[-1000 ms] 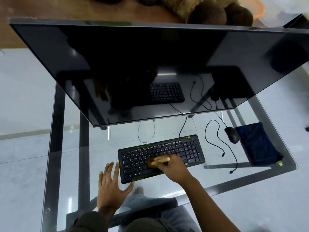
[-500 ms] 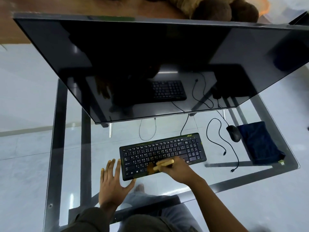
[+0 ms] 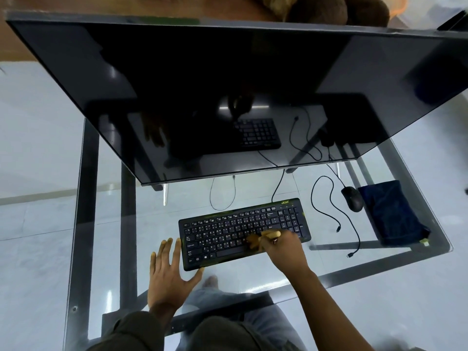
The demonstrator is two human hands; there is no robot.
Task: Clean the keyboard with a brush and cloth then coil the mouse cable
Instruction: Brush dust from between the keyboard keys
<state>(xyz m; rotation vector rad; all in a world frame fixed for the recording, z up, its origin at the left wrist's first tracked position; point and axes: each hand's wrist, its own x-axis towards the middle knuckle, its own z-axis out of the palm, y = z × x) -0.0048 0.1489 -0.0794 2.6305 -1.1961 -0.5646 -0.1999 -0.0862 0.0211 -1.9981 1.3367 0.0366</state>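
Black rectangular plastic keyboard (image 3: 228, 234) sits under the right hand (image 3: 287, 248), fingers curled round a tan wooden brush (image 3: 268, 234), long axis left-right with most keys left of grip; flat straight-fingered left hand (image 3: 169, 273) braces that far end.

Home desk (monitor (image 3: 228, 97), keyboard (image 3: 243, 229))

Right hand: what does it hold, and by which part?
The right hand grips a brush by its pale handle, bristles on the keyboard. The left hand holds nothing.
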